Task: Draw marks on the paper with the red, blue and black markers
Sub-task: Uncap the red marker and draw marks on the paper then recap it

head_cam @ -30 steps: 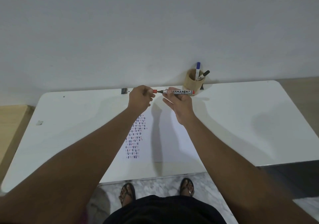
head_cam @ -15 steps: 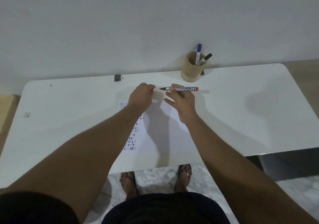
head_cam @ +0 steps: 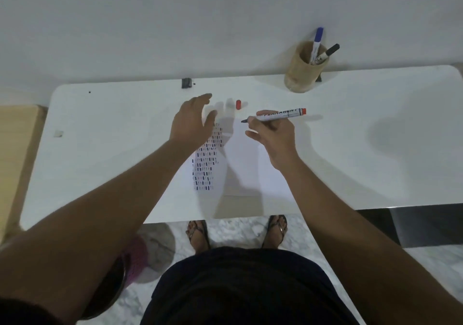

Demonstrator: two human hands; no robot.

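Observation:
My right hand (head_cam: 271, 134) holds the uncapped red marker (head_cam: 275, 115) above the paper (head_cam: 245, 164), tip pointing left. The marker's red cap (head_cam: 238, 104) lies on the table just beyond the paper's far edge. My left hand (head_cam: 193, 122) hovers open over the paper's top left corner, fingers spread, holding nothing. Rows of small red, blue and black marks (head_cam: 206, 164) fill the paper's left side. The blue marker (head_cam: 316, 44) and the black marker (head_cam: 327, 53) stand in a wooden cup (head_cam: 302, 74) at the back of the table.
The white table (head_cam: 363, 137) stands against a white wall. A small black object (head_cam: 186, 83) sits at the table's back edge, and a scrap of tape (head_cam: 59, 133) lies at its left. My sandalled feet (head_cam: 198, 232) show below the front edge.
My left hand pulled the red cap off the marker, set it down on the table and opened. My right hand kept the marker and tilted its tip down.

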